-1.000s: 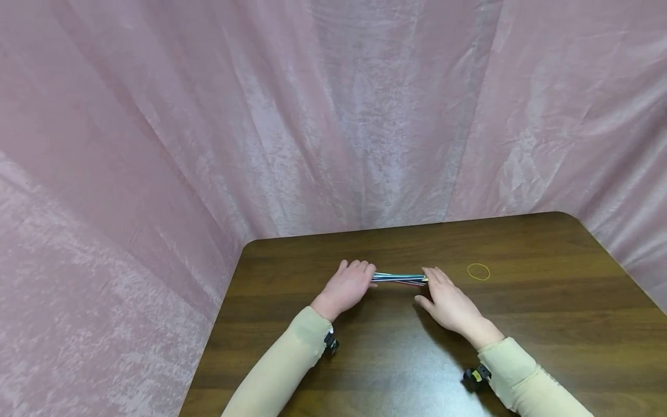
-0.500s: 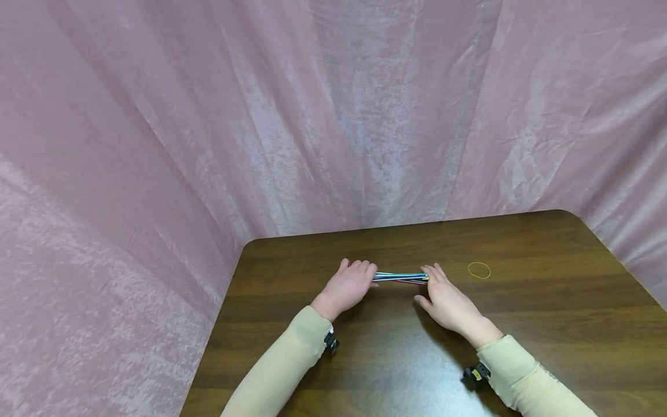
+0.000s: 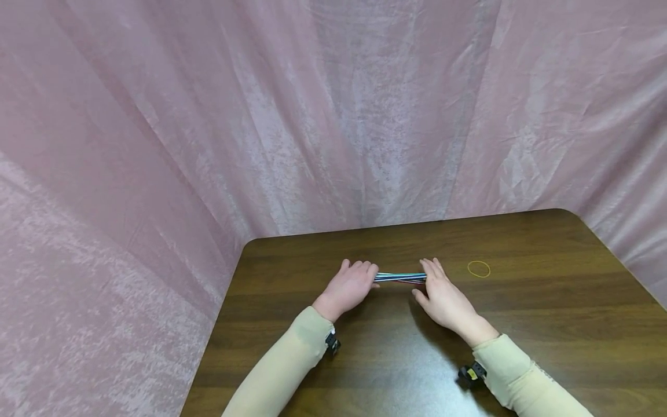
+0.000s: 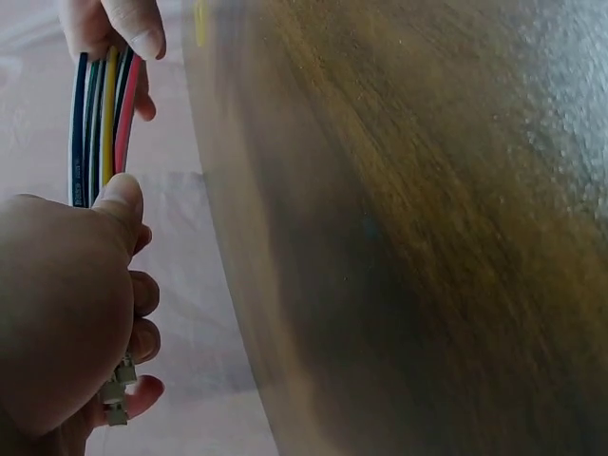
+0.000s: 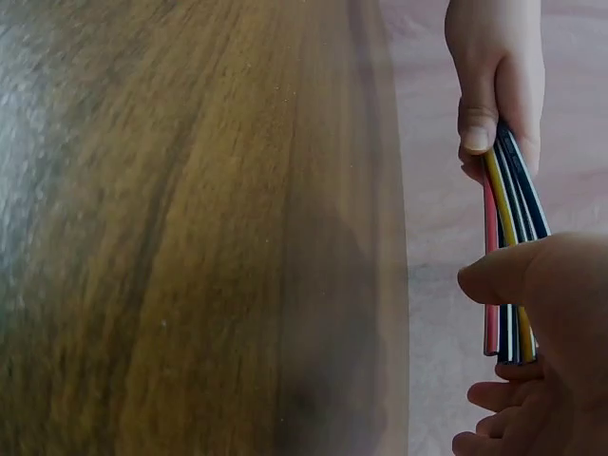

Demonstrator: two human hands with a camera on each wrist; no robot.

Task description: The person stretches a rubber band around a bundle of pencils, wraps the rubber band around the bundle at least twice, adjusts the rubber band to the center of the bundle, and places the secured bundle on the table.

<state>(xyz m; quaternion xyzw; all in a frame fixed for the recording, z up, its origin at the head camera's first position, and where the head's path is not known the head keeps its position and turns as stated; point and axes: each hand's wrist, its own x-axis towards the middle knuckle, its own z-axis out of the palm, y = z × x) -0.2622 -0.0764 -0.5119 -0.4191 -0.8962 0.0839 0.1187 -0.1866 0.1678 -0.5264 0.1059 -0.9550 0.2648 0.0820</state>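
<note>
My left hand (image 3: 348, 288) grips a bundle of thin, straight, pencil-like coloured sticks (image 3: 400, 277), held level above the table. Dark blue, green, yellow, black and pink ones show in the left wrist view. Pale blocky ends (image 4: 116, 404) stick out below that hand's curled fingers. At the bundle's other end is my right hand (image 3: 449, 301), its fingers stretched out and its thumb held apart. Blunt stick ends (image 5: 513, 357) show between the right thumb and fingers in the right wrist view, near or against the fingers; exact contact is partly hidden.
A thin yellow loop, like a rubber band (image 3: 479, 269), lies on the brown wooden table (image 3: 385, 359) to the right of my right hand. Pink curtains (image 3: 333, 116) hang behind the table's far edge and along its left side.
My right hand has shifted slightly up and left in the head view, its fingertips now reaching past the ends of the bundle. The left hand keeps its grip, almost unmoved.
</note>
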